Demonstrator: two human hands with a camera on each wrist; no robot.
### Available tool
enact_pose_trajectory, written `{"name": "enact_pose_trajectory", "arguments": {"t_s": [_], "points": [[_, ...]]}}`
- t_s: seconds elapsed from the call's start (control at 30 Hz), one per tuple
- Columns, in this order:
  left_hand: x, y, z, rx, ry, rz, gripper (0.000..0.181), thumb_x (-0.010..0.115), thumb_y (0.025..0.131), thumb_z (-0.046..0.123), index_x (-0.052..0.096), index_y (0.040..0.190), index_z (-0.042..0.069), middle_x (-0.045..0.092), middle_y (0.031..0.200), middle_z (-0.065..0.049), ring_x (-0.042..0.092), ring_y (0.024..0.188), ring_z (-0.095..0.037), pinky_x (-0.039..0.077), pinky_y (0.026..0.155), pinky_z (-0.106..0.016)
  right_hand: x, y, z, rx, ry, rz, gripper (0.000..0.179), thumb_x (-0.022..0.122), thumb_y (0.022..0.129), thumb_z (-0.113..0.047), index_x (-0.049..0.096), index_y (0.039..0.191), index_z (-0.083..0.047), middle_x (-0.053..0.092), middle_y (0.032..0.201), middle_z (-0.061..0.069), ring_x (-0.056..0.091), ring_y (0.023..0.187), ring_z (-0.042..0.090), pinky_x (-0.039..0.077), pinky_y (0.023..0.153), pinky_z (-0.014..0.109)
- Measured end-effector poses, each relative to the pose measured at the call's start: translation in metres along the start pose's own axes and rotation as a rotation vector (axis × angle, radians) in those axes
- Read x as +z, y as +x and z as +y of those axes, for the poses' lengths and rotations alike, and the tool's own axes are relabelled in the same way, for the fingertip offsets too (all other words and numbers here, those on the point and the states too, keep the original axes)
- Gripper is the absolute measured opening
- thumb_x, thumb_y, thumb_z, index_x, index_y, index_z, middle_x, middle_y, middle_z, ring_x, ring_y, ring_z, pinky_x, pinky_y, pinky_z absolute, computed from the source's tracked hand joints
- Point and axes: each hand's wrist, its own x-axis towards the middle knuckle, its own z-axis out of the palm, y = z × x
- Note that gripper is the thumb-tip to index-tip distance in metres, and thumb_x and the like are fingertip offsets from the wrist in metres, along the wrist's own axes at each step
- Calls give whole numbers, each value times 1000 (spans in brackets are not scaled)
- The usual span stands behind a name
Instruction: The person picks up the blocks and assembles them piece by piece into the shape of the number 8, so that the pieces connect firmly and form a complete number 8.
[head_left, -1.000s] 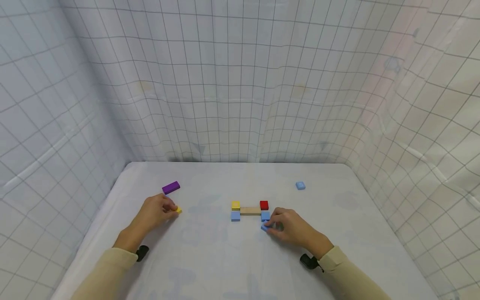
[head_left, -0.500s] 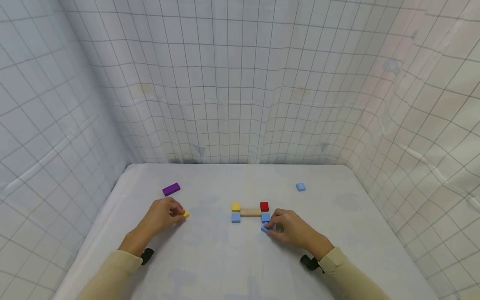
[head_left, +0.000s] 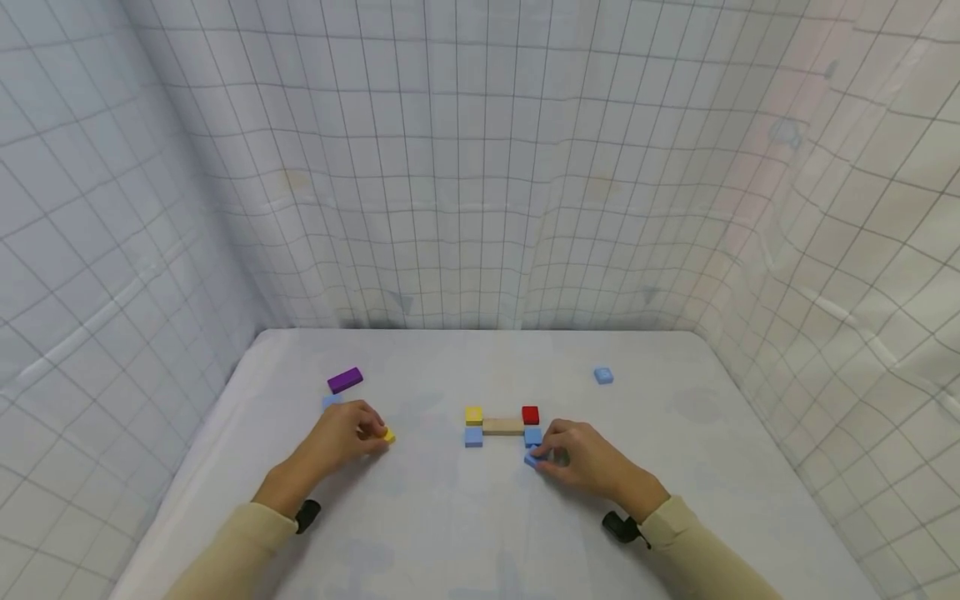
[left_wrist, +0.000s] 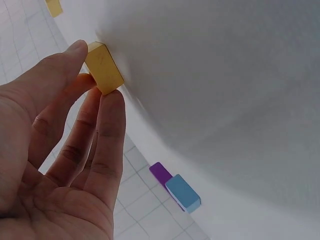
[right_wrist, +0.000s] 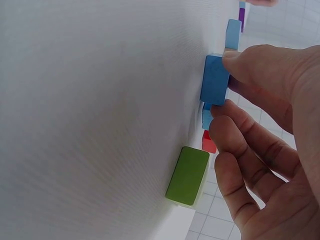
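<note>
My left hand (head_left: 341, 437) pinches a small yellow block (left_wrist: 103, 68) between thumb and fingertips, left of the arranged blocks in the head view. My right hand (head_left: 581, 454) pinches a blue block (right_wrist: 215, 80) close to the tabletop, at the near side of a light blue block (head_left: 532, 437). That block stands at the right end of a flat wooden strip (head_left: 502, 427), with a red block (head_left: 530, 414) behind it. At the strip's left end are another yellow block (head_left: 473, 415) and a second light blue block (head_left: 473, 437).
A purple block (head_left: 345, 381) lies at the back left, beside a light blue block (left_wrist: 183, 193) partly behind my left hand. Another light blue block (head_left: 603, 376) lies at the back right. A green block (right_wrist: 187, 175) lies below my right hand's fingers in its wrist view.
My left hand has moved right and slightly nearer with the yellow block, uncovering part of the light blue block by the purple one. The right hand stays almost still with its blue block.
</note>
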Motion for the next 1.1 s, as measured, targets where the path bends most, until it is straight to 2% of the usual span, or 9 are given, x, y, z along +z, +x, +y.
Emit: {"name": "enact_pose_trajectory", "arguments": {"t_s": [0.17,0.43,0.9,1.1], "points": [[3,-1,6,-5,15,-19,13,100,92,10,87,94,9,83,112,-5,77,99,-19,67,84,-31,0,1,0,3,3,-11,17,95,100,-14,93,117,-15,78,109,-3,64,92,3,62,80,19],[8,1,14,68,24,-38,13,100,93,11,87,93,9,84,113,-4,77,99,-18,71,89,-41,0,1,-1,18,7,-21,18,94,100,-15,93,118,-15,78,110,-4,65,93,2,62,81,19],[20,3,28,69,-36,-92,11,100,93,12,90,96,9,83,112,-4,77,100,-17,73,90,-37,0,1,0,19,7,-21,17,94,100,-15,93,118,-16,79,111,-4,65,93,3,62,81,19],[24,5,36,91,-12,-99,12,101,92,13,90,96,10,83,113,-4,77,101,-17,72,90,-37,-1,0,1,-16,5,2,18,95,99,-12,93,116,-14,79,109,-2,67,92,7,63,79,20]]}}
